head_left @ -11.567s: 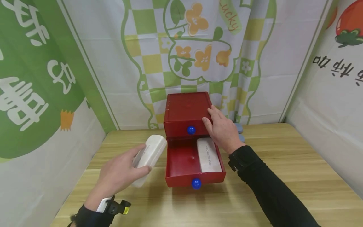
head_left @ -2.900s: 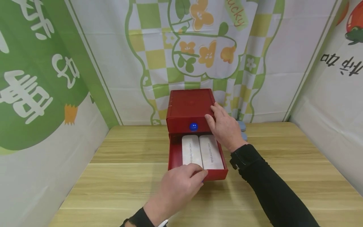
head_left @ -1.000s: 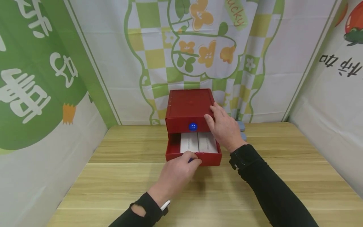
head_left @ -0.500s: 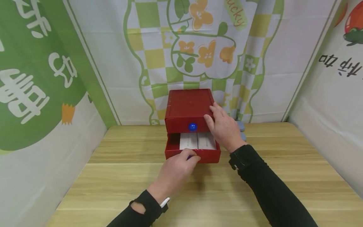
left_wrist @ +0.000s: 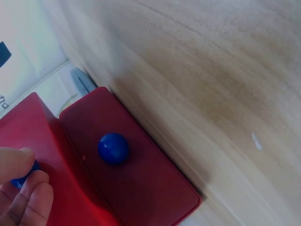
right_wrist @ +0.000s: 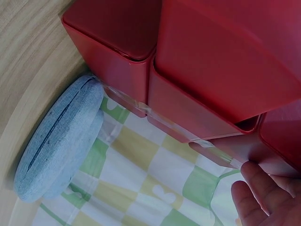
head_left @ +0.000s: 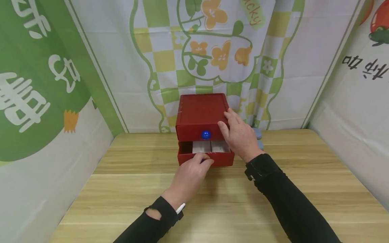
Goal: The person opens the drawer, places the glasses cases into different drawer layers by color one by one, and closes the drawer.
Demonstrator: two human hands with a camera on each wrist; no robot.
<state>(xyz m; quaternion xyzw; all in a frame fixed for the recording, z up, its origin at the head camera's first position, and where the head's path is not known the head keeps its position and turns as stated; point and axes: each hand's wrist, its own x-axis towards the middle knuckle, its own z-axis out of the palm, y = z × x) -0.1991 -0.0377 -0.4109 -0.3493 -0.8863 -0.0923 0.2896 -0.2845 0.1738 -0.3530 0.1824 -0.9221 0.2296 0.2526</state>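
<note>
Red drawer unit point(head_left: 202, 109), near far edge of worktop point(head_left: 121, 189). Middle drawer point(head_left: 223, 159), partly out; blue knob point(left_wrist: 18, 182) pinched by left hand point(head_left: 188, 177). Right hand point(head_left: 241, 136), fingers extended, at unit's top right edge.

A wood-grain table point(head_left: 127, 192) before a checkerboard floral curtain point(head_left: 218, 60), between a green-and-white left wall point(head_left: 57, 101) and a tomato-print right wall point(head_left: 352, 114).

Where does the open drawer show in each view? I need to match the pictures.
Head: drawer just below centre, partly behind the left hand.
Left wrist: drawer at lower left, its knob pinched by that hand.
Right wrist: drawer at upper right.
Shared landmark: the blue-grey pad.
</note>
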